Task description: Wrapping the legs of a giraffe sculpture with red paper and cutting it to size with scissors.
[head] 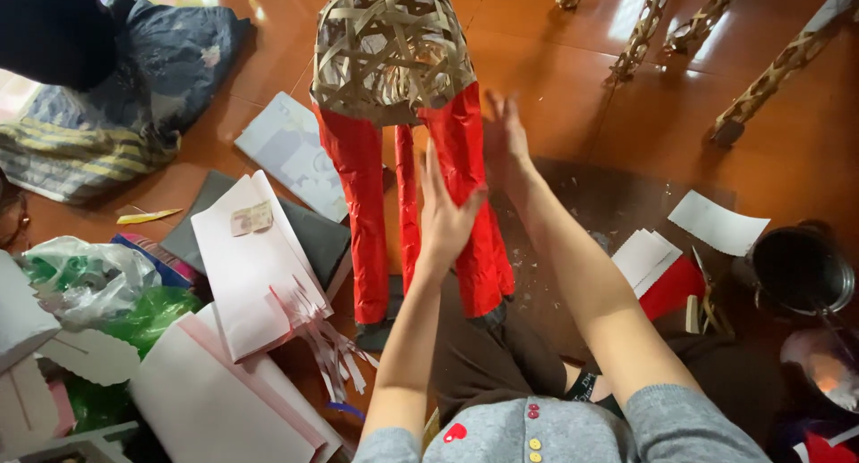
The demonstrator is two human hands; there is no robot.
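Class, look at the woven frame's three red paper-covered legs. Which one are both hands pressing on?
The right-hand red leg, the widest in view: the left hand and right hand lie flat against it, while the other two legs stand untouched.

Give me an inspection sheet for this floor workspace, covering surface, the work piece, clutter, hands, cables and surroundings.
Surface: glossy brown floor, with paper scraps near the person's lap.
Job's things: woven bamboo frame with legs; red paper covers three of them.
Clutter: white paper sheets, fringed paper strips, green plastic bag, folded cloth, dark pot.
Grippers: left hand pressed flat on the right-most red leg; right hand flat against its far side, blurred.
Cables: nothing seen.
Surroundings: more bare woven legs stand at the top right.
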